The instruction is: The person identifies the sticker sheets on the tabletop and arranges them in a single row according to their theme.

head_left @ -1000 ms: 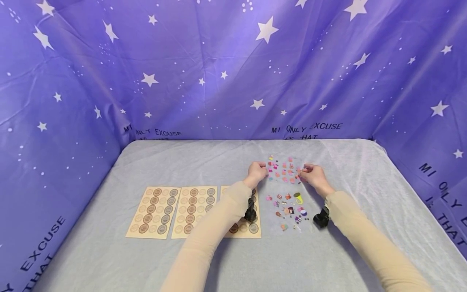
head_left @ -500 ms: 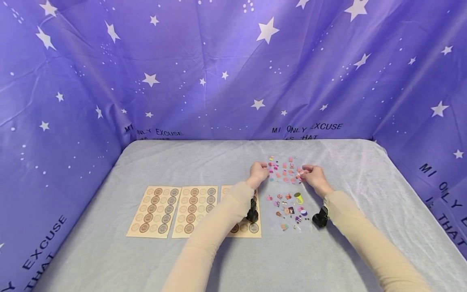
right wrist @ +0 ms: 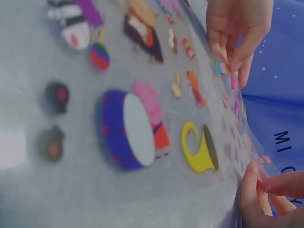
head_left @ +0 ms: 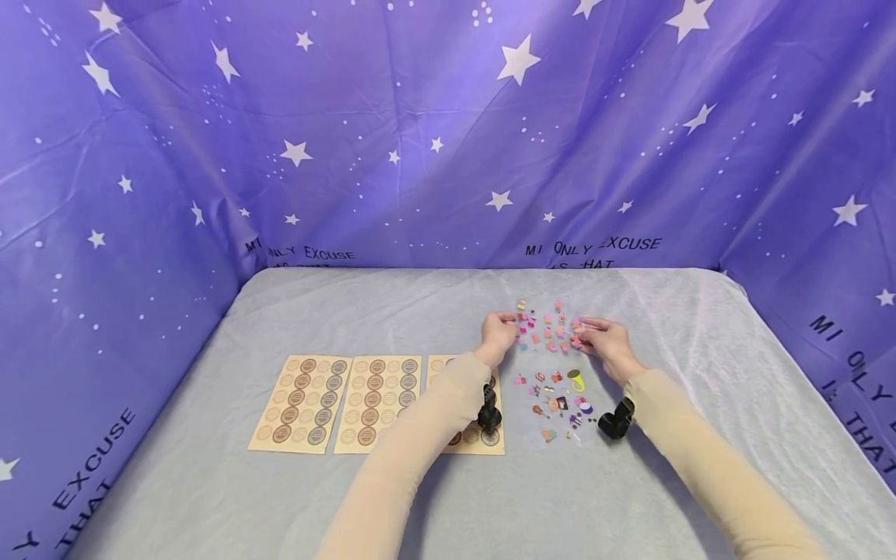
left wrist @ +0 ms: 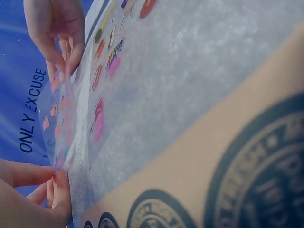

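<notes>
Between my two hands, a clear sticker sheet [head_left: 549, 333] with small pink and orange figures is held up off the cloth. My left hand [head_left: 499, 334] pinches its left edge between thumb and fingers, as the left wrist view shows. At the opposite edge my right hand [head_left: 607, 346] pinches the sheet the same way. Nearer to me lies a second clear sticker sheet [right wrist: 190, 185], flat on the table, with a blue drum sticker [right wrist: 128, 130] and a yellow horn sticker [right wrist: 200, 147] among its pictures.
Three cream sheets of round labels lie in a row on the left: a left sheet [head_left: 297, 404], a middle sheet [head_left: 378, 404] and a right sheet [head_left: 462, 445] partly under my left sleeve. Grey cloth [head_left: 595, 505] covers the table. A purple star-patterned curtain [head_left: 448, 140] surrounds it.
Both hands keep hold of the sticker sheet almost in place. The whole head view has shifted slightly, so everything appears a little further right.
</notes>
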### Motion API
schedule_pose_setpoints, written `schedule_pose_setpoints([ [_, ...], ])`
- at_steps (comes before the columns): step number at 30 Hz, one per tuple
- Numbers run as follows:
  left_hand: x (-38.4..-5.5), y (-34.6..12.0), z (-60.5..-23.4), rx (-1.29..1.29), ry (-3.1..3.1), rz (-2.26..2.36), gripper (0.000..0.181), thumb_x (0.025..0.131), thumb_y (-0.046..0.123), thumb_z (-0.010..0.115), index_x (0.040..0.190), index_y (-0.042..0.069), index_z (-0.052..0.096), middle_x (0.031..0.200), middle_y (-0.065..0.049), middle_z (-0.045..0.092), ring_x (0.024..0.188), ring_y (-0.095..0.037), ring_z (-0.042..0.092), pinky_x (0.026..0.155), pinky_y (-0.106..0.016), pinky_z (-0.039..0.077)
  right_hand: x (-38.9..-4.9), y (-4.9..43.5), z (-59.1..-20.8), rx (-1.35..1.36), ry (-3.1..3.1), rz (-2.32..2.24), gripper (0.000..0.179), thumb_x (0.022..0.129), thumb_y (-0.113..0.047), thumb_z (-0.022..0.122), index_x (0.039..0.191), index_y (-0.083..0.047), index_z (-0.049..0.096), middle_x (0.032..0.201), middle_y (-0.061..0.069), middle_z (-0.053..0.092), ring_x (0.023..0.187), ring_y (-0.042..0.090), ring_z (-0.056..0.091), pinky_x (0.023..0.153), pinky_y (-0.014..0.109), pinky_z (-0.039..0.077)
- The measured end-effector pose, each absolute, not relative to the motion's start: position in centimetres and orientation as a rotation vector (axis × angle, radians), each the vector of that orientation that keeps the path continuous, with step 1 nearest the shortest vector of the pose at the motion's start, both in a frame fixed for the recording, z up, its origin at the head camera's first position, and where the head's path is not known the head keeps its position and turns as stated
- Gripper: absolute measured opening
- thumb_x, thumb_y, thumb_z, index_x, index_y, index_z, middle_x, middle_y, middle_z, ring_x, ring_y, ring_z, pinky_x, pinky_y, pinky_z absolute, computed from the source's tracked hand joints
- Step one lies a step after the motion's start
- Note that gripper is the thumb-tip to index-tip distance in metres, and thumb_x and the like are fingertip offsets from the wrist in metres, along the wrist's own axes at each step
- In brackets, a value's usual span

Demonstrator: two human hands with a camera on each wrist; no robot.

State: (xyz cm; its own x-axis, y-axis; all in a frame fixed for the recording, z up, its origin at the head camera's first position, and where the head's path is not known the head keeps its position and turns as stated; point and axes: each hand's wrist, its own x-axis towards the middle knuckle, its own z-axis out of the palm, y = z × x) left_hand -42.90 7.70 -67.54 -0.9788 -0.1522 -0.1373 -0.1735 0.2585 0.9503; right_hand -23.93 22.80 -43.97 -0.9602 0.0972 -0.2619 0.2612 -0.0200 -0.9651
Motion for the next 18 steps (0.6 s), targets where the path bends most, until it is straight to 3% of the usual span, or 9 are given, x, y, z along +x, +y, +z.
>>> schedule_pose_setpoints([
  [2, -45.5, 8.2, -71.6, -0.317, 2.447, 1.931, 0.039, 0.068, -0.002, 0.063, 0.089, 0.030, 0.066, 0.080, 0.010, 0.061, 0.060, -0.012, 0.055, 0.043, -0.028, 0.045, -23.7, 22.9, -43.8, 0.386, 2.042, -2.170, 0.048, 0.079, 0.007, 0.055, 0.126, 0.006, 0.043, 0.073, -0.002, 0.060, 0.061, 0.007, 0.061, 0.065, 0.021, 0.053],
  [5, -45.6, 8.2, -72.3, -0.312, 2.401, 1.989, 0.042, 0.064, -0.004, 0.065, 0.086, 0.032, 0.066, 0.077, 0.011, 0.061, 0.057, -0.012, 0.055, 0.041, -0.029, 0.045, -23.3, 23.1, -43.4, 0.382, 1.960, -2.194, 0.051, 0.081, 0.006, 0.054, 0.129, 0.006, 0.038, 0.073, -0.003, 0.061, 0.064, 0.006, 0.061, 0.068, 0.021, 0.052],
  [9, -41.1, 7.5, -66.4, -0.305, 2.321, 2.048, 0.040, 0.066, -0.008, 0.061, 0.086, 0.025, 0.068, 0.075, 0.006, 0.061, 0.055, -0.012, 0.053, 0.044, -0.028, 0.047, -22.2, 23.1, -42.1, 0.421, 1.902, -2.183, 0.056, 0.084, 0.008, 0.046, 0.135, 0.008, 0.023, 0.071, -0.005, 0.061, 0.066, 0.005, 0.060, 0.074, 0.021, 0.051],
  [12, -36.3, 7.1, -60.1, -0.330, 2.280, 2.072, 0.040, 0.069, -0.013, 0.054, 0.097, 0.013, 0.068, 0.076, -0.001, 0.061, 0.056, -0.014, 0.055, 0.048, -0.027, 0.050, -21.7, 23.4, -41.7, 0.426, 1.830, -2.208, 0.057, 0.085, 0.009, 0.044, 0.136, 0.007, 0.018, 0.070, -0.002, 0.062, 0.067, 0.007, 0.061, 0.074, 0.021, 0.051],
  [18, -28.3, 5.7, -49.4, -0.312, 2.078, 2.138, 0.036, 0.073, -0.017, 0.056, 0.099, 0.006, 0.066, 0.077, -0.009, 0.060, 0.067, -0.020, 0.059, 0.062, -0.028, 0.053, -20.9, 24.3, -41.7, 0.417, 1.828, -2.178, 0.058, 0.085, 0.008, 0.043, 0.136, 0.008, 0.015, 0.070, -0.002, 0.062, 0.067, 0.006, 0.060, 0.073, 0.019, 0.050],
])
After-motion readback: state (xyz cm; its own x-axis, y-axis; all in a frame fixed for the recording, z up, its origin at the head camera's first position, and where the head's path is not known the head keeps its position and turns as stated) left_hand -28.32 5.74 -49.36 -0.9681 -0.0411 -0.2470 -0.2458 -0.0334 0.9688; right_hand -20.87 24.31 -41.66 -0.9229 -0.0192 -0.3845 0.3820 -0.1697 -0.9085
